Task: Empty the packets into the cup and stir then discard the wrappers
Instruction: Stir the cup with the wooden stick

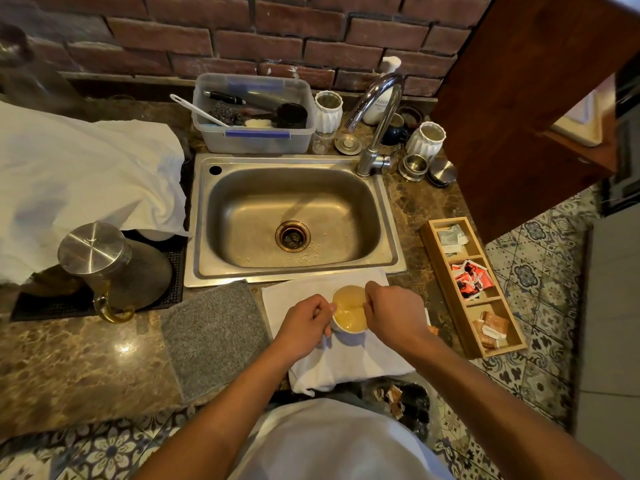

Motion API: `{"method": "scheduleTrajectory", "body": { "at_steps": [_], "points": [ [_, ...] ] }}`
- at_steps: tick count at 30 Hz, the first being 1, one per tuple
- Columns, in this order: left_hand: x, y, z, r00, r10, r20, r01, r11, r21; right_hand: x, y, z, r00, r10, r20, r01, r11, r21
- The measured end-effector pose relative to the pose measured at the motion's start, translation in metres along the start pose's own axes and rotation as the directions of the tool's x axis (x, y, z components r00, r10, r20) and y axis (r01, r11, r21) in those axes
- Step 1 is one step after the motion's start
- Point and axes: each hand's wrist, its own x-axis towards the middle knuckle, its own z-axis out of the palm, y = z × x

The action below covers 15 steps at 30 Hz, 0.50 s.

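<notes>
The person wears a white top. It looks plain, with no picture or words on the part that shows. It fills the bottom middle of the view, wide and rounded. Both arms are bare all the way up, so no sleeves show. The left hand and the right hand have no gloves, and no rings or watch can be seen. The fingers are bare too.
</notes>
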Motion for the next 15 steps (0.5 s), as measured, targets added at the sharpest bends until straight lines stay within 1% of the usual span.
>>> {"method": "scheduleTrajectory", "body": {
  "at_steps": [3, 6, 9, 11, 13, 15],
  "points": [
    [0.001, -0.001, 0.000, 1.000, -0.001, 0.000, 0.001, 1.000, 0.004, 0.001, -0.004, 0.001, 1.000, 0.011, -0.021, -0.011, 1.000, 0.012],
    [0.001, -0.001, 0.000, 1.000, -0.007, -0.006, 0.007, 1.000, 0.021, 0.000, -0.007, 0.005, 0.999, 0.015, 0.031, -0.017, 0.998, 0.063],
    [0.000, -0.003, 0.000, 1.000, -0.005, -0.006, 0.005, 1.000, 0.024, -0.002, -0.005, 0.005, 0.997, 0.006, 0.083, -0.010, 0.999, 0.044],
    [0.000, -0.003, 0.000, 1.000, -0.008, -0.006, 0.008, 1.000, 0.006, -0.001, -0.001, 0.004, 0.997, -0.003, 0.071, 0.001, 1.000, 0.016],
    [0.000, -0.002, 0.000, 1.000, -0.008, -0.004, 0.008, 1.000, -0.002, -0.001, 0.003, 0.002, 1.000, -0.001, 0.028, 0.002, 1.000, -0.006],
    [0.000, -0.001, 0.000, 1.000, -0.007, -0.003, 0.007, 1.000, 0.006, -0.001, 0.005, 0.002, 1.000, -0.002, 0.011, 0.002, 1.000, 0.001]
  ]
}}
